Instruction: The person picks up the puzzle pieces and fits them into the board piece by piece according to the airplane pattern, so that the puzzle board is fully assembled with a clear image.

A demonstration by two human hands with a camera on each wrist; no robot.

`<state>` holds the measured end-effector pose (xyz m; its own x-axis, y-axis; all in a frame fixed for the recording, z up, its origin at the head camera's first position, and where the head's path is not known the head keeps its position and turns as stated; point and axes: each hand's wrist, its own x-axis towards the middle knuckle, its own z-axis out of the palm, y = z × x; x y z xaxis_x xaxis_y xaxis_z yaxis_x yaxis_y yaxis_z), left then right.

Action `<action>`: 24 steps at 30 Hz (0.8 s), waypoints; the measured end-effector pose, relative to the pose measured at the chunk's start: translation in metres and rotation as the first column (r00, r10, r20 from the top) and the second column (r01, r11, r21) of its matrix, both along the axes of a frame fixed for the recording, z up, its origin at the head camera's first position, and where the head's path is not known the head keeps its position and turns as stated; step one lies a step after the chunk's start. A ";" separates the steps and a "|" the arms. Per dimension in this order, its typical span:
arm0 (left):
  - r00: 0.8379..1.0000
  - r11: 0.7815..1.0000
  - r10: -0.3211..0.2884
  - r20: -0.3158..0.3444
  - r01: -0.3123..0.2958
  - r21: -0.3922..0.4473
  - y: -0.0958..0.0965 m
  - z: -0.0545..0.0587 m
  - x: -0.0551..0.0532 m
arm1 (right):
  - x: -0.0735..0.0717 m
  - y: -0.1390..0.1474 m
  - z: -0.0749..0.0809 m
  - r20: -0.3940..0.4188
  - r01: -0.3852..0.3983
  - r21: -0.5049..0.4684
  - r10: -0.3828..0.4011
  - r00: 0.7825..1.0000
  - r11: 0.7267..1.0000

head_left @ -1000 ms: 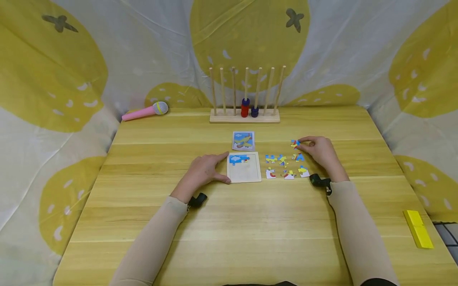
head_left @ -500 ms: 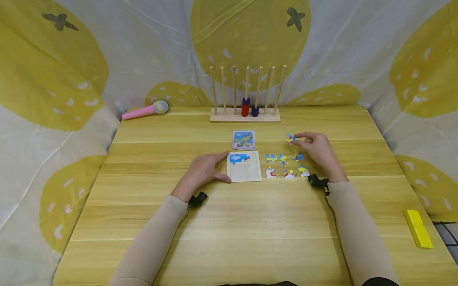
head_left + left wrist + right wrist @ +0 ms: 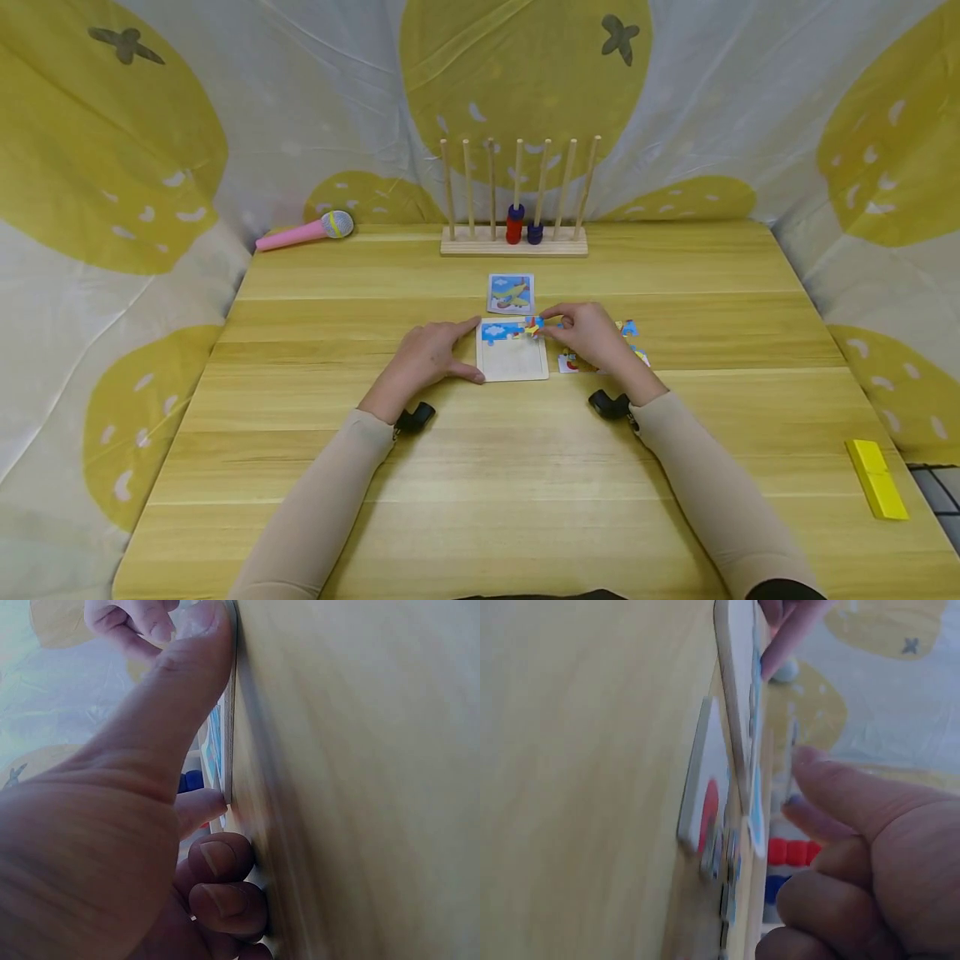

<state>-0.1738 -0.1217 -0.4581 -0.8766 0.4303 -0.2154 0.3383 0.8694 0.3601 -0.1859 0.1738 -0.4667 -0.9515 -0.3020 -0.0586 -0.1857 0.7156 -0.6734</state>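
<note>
A square wooden puzzle tray [image 3: 513, 360] lies mid-table, with blue cloud pieces [image 3: 495, 332] joined along its top left. My left hand [image 3: 427, 358] holds the tray's left side, thumb at the near corner and index finger at the far one; its other fingers are curled in the left wrist view. Over the tray's top right corner, my right hand [image 3: 596, 337] pinches a blue, yellow and red jigsaw piece [image 3: 533, 325] between thumb and index finger. The right wrist view shows this piece [image 3: 790, 761] edge-on. Loose jigsaw pieces [image 3: 567, 365] lie beside the tray, partly hidden by my right hand.
A small airplane picture card [image 3: 512, 293] sits just behind the tray. Farther back stand a wooden peg rack [image 3: 480, 247] with red and dark blue beads and, to its left, a pink toy microphone [image 3: 303, 234]. Yellow blocks [image 3: 877, 481] lie near the table's right edge.
My right hand has lifted the jigsaw piece from the loose ones at the right and carried it left to the tray's top right corner. The left hand and tray have stayed put.
</note>
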 end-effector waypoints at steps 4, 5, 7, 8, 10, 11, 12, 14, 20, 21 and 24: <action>1.000 1.000 -0.003 -0.009 0.003 -0.001 0.000 0.000 0.000 | -0.001 -0.007 -0.003 -0.004 -0.010 0.013 0.010 1.000 1.000; 1.000 1.000 -0.003 -0.010 0.003 -0.001 0.000 0.000 0.000 | -0.002 -0.008 -0.004 -0.005 -0.014 0.022 0.014 1.000 1.000; 1.000 1.000 -0.005 -0.013 0.005 -0.002 0.000 -0.001 0.000 | -0.003 -0.010 -0.006 -0.014 -0.026 0.042 0.027 1.000 0.999; 1.000 1.000 -0.006 -0.014 0.006 -0.003 0.000 -0.001 0.000 | -0.003 -0.010 -0.007 -0.021 -0.033 0.054 0.034 0.999 0.998; 1.000 1.000 -0.007 -0.015 0.007 -0.003 0.000 -0.001 0.000 | -0.003 -0.011 -0.009 -0.038 -0.044 0.079 0.047 0.998 0.996; 1.000 1.000 -0.006 -0.015 0.006 -0.003 0.000 -0.002 0.000 | -0.004 -0.012 -0.009 -0.048 -0.048 0.092 0.052 0.997 0.995; 1.000 1.000 -0.007 -0.015 0.007 -0.003 0.000 -0.002 0.000 | -0.004 -0.012 -0.010 -0.058 -0.051 0.104 0.057 0.997 0.993; 1.000 1.000 -0.008 -0.018 0.008 -0.003 0.000 -0.002 -0.001 | -0.004 -0.012 -0.010 -0.075 -0.057 0.126 0.067 0.995 0.990; 1.000 1.000 -0.012 -0.028 0.012 -0.012 0.000 -0.002 -0.001 | -0.002 -0.014 -0.009 -0.108 -0.055 0.140 0.071 0.992 0.989; 1.000 1.000 -0.013 -0.028 0.012 -0.014 0.000 -0.001 -0.001 | -0.002 -0.015 -0.008 -0.107 -0.057 0.135 0.072 0.992 0.989; 1.000 1.000 -0.016 -0.026 0.015 -0.023 0.001 -0.001 0.000 | 0.000 -0.017 -0.009 -0.100 -0.070 0.133 0.084 0.991 0.989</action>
<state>-0.1742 -0.1211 -0.4591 -0.8754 0.4391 -0.2020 0.3608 0.8718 0.3314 -0.1864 0.1566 -0.4754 -0.9286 -0.3711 -0.0032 -0.3083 0.7762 -0.5499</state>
